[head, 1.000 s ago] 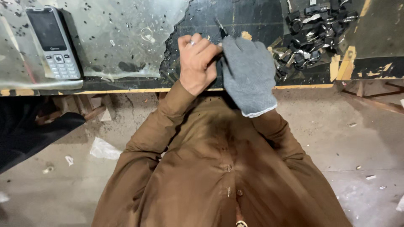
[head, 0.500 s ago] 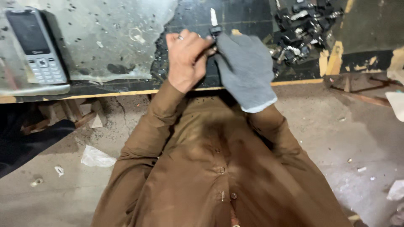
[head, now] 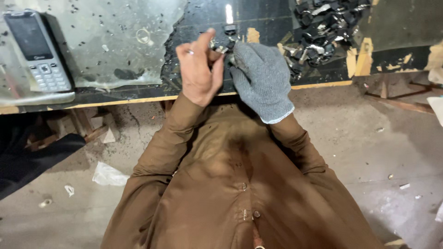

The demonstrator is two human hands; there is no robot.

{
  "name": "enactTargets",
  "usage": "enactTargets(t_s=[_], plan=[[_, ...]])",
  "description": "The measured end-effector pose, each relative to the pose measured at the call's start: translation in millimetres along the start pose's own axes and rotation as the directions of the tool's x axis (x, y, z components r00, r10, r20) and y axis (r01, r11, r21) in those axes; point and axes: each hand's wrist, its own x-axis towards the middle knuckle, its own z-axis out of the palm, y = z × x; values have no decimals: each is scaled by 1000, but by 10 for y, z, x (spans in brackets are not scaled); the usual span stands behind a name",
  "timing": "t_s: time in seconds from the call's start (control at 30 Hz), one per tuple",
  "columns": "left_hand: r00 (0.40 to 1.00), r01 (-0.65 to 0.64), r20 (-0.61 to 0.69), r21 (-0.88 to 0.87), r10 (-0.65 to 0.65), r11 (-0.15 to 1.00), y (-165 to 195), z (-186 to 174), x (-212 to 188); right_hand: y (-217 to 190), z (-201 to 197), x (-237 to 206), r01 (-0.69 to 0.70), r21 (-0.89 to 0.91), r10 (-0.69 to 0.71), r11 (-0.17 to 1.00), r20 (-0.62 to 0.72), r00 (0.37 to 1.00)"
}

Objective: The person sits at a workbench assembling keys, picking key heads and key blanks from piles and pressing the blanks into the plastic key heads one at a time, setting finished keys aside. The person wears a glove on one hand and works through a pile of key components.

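From the head view, we see both hands raised together over the near edge of the dark, scuffed counter (head: 138, 94). Our bare left hand (head: 199, 69) is curled, its index finger sticking up, and pinches a small silvery metal piece (head: 221, 49) against the fingertips of our right hand (head: 260, 78), which wears a grey knitted glove (the piece is too small to tell its exact shape). The gloved hand closes on the same piece from the other side, so both hands are narrowed onto it.

Just beyond the fingertips a small black block (head: 230, 29) lies on the counter. Further out to the right of the gloved hand sits a heap of black and silver metal parts (head: 323, 23). Well off to the left of the bare hand rests a silver keypad phone (head: 37, 50) on a cloudy plastic sheet (head: 115, 37). Below the hands, brown sleeves and a buttoned brown shirt (head: 240, 184) fill the frame.
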Motion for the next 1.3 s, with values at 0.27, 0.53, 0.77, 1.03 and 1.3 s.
enactTargets(t_s=[0.27, 0.53, 0.77, 1.03, 1.3], plan=[[999, 24, 36, -21, -23, 1000, 5, -73, 63, 45, -178, 318, -70, 368, -1, 927, 189, 982], [1000, 0, 31, 104, -4, 995, -40, -223, -16, -34, -17, 84, 23, 132, -39, 991, 116, 993], [994, -87, 67, 18, 85, 996, -53, -220, -42, -146, -1, 263, 4, 108, -14, 994, 93, 996], [912, 97, 398, -447, 100, 889, 391, -685, 332, 438, -98, -97, -179, 866, 335, 468, 14, 942], [855, -404, 224, -280, 468, 871, 36, 316, 1231, 476, 24, -352, -123, 755, 338, 644, -136, 931]])
